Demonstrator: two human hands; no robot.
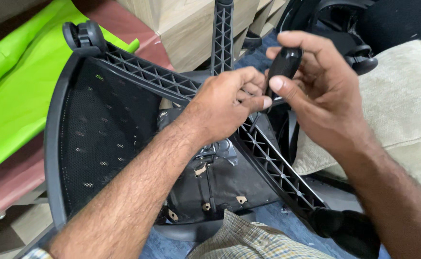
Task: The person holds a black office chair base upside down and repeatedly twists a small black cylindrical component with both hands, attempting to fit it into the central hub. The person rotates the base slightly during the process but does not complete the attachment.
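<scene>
Nearest the camera, a checked sleeve (pixel 249 242) and the underside of an overturned black office chair (pixel 210 187) were seen, its mesh back (pixel 100 139) at left. A ribbed star base (pixel 273 163) was spread above it, one castor (pixel 352 230) low at right, another (pixel 83 36) far left. The left hand (pixel 225 108) was pinched shut at a base arm's tip. The right hand (pixel 316 91) was curled around a black castor wheel (pixel 283 64), just beside it. Beyond, a beige cushion (pixel 402 105), green sheet (pixel 13 96) and wooden boxes (pixel 186 24) were noted.

We see blue floor (pixel 268 216), overturned office chair (pixel 100 139) lying on it, beige cushion (pixel 402 110) beside, green sheet (pixel 9 105) at left
</scene>
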